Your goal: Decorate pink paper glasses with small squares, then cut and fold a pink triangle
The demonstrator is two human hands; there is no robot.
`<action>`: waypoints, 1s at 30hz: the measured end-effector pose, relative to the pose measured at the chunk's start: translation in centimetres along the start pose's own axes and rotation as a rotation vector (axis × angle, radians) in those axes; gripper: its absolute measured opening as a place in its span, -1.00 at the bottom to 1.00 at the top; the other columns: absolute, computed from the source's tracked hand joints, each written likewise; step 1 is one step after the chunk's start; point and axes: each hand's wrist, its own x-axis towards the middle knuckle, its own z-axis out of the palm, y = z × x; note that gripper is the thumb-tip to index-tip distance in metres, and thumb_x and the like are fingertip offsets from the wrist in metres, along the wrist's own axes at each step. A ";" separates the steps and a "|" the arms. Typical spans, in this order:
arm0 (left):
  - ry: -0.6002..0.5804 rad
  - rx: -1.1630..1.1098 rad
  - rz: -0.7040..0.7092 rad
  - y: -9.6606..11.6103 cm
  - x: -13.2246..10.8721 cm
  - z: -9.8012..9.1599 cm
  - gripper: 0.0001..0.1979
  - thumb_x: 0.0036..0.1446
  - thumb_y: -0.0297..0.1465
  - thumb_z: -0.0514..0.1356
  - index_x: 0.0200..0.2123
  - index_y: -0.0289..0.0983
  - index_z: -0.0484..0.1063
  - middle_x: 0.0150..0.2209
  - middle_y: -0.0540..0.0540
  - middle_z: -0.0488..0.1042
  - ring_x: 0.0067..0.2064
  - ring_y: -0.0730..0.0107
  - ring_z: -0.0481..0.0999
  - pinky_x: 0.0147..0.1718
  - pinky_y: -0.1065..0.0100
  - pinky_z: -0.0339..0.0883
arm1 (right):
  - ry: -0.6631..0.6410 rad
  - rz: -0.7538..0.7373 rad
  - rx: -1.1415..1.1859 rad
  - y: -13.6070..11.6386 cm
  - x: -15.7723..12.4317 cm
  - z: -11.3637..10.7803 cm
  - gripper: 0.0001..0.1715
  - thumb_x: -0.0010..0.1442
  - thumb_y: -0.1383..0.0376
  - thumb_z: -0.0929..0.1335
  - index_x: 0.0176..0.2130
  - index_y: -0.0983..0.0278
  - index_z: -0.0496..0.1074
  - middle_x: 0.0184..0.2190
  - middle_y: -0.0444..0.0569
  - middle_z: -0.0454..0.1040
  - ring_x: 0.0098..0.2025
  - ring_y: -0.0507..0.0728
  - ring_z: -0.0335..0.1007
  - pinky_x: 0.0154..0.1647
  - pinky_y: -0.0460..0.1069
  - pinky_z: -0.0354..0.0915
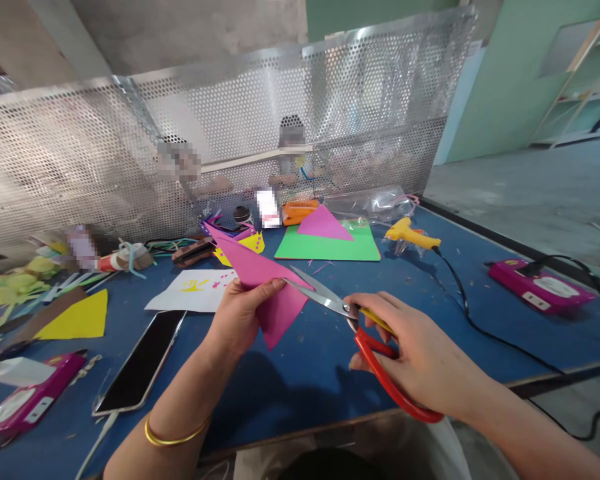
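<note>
My left hand [240, 313] pinches a folded sheet of pink paper [275, 313] above the table's near middle. Red-handled scissors [330, 300] are in my right hand [405, 333], with fingers through the handles. A slim yellow tool, its kind unclear, is also between those fingers. The blades stand apart at the paper's right edge, close to my left thumb. Beyond them, a pink paper triangle [325, 223] lies on green sheets [325, 248]. Left of the held paper is a white sheet [180, 301] with yellow and pink shapes on it.
A yellow glue gun [413, 235] with a black cord lies right of the green sheets, near a magenta power strip [540, 287]. A phone [143, 363] on a cable and yellow paper [77, 317] lie left. A perforated metal screen [230, 120] borders the back; people sit behind it.
</note>
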 end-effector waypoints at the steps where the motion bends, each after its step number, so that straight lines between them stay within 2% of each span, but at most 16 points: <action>1: 0.003 0.003 0.000 0.0 0.0 0.0 -0.78 -0.31 -0.46 0.50 -0.49 -0.27 0.60 -0.46 -0.02 0.62 -0.44 0.44 0.56 -0.42 0.49 0.42 | -0.003 0.000 -0.003 -0.1 0.0 0.0 -0.38 0.07 0.05 0.45 0.08 0.07 0.28 -0.18 -0.06 0.43 -0.28 0.13 0.43 -0.37 0.00 0.37; 8: 0.009 0.019 -0.014 0.0 0.3 0.0 -0.79 -0.31 -0.49 0.50 -0.50 -0.28 0.60 -0.48 -0.01 0.61 -0.46 0.46 0.55 -0.46 0.51 0.42 | 0.079 -0.025 -0.012 0.0 0.1 0.6 -0.50 0.08 0.13 0.44 0.03 0.11 0.40 -0.28 -0.08 0.48 -0.44 0.06 0.40 -0.43 -0.03 0.35; 14: 0.039 0.039 -0.045 0.0 0.2 0.0 -0.76 -0.38 -0.49 0.51 -0.53 -0.28 0.58 -0.52 0.00 0.60 -0.50 0.47 0.53 -0.52 0.51 0.40 | 0.092 -0.070 0.019 0.0 -0.1 0.9 -0.57 0.14 0.17 0.41 0.02 0.14 0.43 -0.36 -0.09 0.48 -0.42 0.06 0.41 -0.41 -0.05 0.36; 23: 0.038 0.040 -0.067 0.0 0.3 0.0 -0.75 -0.39 -0.49 0.50 -0.53 -0.27 0.57 -0.51 0.00 0.60 -0.49 0.46 0.54 -0.51 0.52 0.39 | 0.019 -0.013 0.116 0.4 -0.4 1.3 -0.47 0.13 0.01 0.42 0.04 0.13 0.40 -0.39 -0.14 0.41 -0.37 0.08 0.38 -0.32 0.00 0.37; 30: 0.012 0.067 -0.099 0.0 0.3 -0.1 -0.76 -0.36 -0.49 0.50 -0.52 -0.27 0.57 -0.50 0.00 0.61 -0.48 0.45 0.55 -0.49 0.51 0.40 | 0.026 -0.038 0.117 0.7 -0.7 1.8 -0.45 0.14 0.01 0.41 0.07 0.13 0.38 -0.40 -0.15 0.43 -0.38 0.07 0.39 -0.29 0.01 0.37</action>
